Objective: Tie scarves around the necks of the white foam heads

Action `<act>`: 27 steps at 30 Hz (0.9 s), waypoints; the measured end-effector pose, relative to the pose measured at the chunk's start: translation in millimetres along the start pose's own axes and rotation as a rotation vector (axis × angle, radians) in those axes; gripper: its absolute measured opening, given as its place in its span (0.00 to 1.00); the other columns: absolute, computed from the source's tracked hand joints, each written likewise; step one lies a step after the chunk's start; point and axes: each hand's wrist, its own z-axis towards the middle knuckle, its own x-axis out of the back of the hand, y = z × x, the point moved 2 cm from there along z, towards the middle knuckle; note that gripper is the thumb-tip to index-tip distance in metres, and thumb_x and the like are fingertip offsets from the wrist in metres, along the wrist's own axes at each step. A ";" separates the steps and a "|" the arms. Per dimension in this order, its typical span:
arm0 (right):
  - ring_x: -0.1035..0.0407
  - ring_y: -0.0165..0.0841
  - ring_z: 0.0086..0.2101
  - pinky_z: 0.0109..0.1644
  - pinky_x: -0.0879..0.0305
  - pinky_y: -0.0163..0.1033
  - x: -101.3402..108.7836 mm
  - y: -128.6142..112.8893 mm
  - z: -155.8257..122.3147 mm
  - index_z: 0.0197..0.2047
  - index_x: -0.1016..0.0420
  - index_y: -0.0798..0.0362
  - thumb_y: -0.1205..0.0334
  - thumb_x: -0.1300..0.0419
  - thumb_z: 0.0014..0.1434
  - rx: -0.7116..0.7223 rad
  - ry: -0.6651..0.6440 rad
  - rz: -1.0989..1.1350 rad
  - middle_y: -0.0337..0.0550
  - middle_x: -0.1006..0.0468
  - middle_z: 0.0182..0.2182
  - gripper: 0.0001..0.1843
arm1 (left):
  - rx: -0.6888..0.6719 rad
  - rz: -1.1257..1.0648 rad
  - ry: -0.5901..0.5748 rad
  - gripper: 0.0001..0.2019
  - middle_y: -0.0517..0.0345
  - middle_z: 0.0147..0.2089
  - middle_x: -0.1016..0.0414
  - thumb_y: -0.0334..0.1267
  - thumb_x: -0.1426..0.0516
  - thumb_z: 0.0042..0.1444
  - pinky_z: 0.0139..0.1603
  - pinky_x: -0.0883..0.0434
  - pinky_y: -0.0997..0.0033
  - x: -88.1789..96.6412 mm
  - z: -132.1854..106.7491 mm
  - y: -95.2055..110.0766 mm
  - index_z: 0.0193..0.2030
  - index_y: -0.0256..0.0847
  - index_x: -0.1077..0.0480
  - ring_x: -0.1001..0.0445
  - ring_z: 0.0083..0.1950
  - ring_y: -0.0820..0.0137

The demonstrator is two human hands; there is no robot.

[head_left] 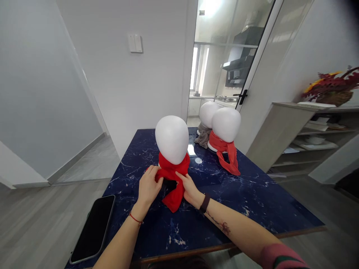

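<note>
A white mannequin head (172, 139) stands upright on the dark blue table. Around its neck is wrapped a bright red scarf (174, 198), one end hanging down in front onto the tabletop. My left hand (149, 186) pinches the scarf at the left of the neck, thumb and fingers closed on the cloth. On the other side, my right hand (188, 186) has its fingers and thumb on the scarf by the hanging end. A dark patch shows between the hands under the cloth; I cannot make out what it is.
Behind to the right stand a mannequin head with a coral scarf (231, 158) and another with a grey scarf (203, 137). A black smartphone (94, 228) lies at the left edge of the marbled table (252, 209). A shelf unit (294, 123) and a glass door (221, 45) are beyond.
</note>
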 end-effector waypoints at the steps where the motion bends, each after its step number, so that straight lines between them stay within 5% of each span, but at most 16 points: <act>1: 0.28 0.32 0.31 0.38 0.34 0.38 -0.3 1.3 -0.4 0.37 0.27 0.52 0.62 0.30 0.40 0.028 -0.017 -0.003 0.39 0.20 0.33 0.18 | 0.007 -0.041 0.037 0.13 0.56 0.41 0.30 0.27 0.48 0.50 0.45 0.31 0.64 -0.3 -0.7 -0.5 0.43 0.42 0.35 0.30 0.43 0.66; 8: 0.28 0.33 0.36 0.45 0.35 0.39 -2.5 4.8 0.1 0.36 0.25 0.54 0.65 0.33 0.42 0.156 -0.194 -0.061 0.41 0.20 0.35 0.15 | -0.074 -0.278 0.086 0.14 0.53 0.47 0.33 0.24 0.49 0.51 0.49 0.31 0.65 -24.3 -3.8 2.0 0.44 0.42 0.39 0.32 0.49 0.68; 17: 0.27 0.36 0.36 0.42 0.34 0.40 0.5 3.8 7.3 0.33 0.26 0.53 0.65 0.32 0.40 -0.001 -0.267 -0.038 0.41 0.20 0.30 0.13 | -0.125 -0.199 0.043 0.12 0.48 0.56 0.42 0.28 0.52 0.56 0.57 0.35 0.58 -44.8 -3.7 -2.5 0.41 0.40 0.30 0.35 0.54 0.65; 27: 0.27 0.34 0.35 0.45 0.33 0.40 0.4 5.8 4.4 0.36 0.26 0.54 0.63 0.31 0.40 -0.005 -0.211 0.000 0.42 0.20 0.34 0.17 | -0.158 -0.114 -0.234 0.31 0.46 0.55 0.36 0.25 0.49 0.44 0.60 0.43 0.50 -60.6 -6.8 -23.2 0.59 0.38 0.44 0.42 0.59 0.59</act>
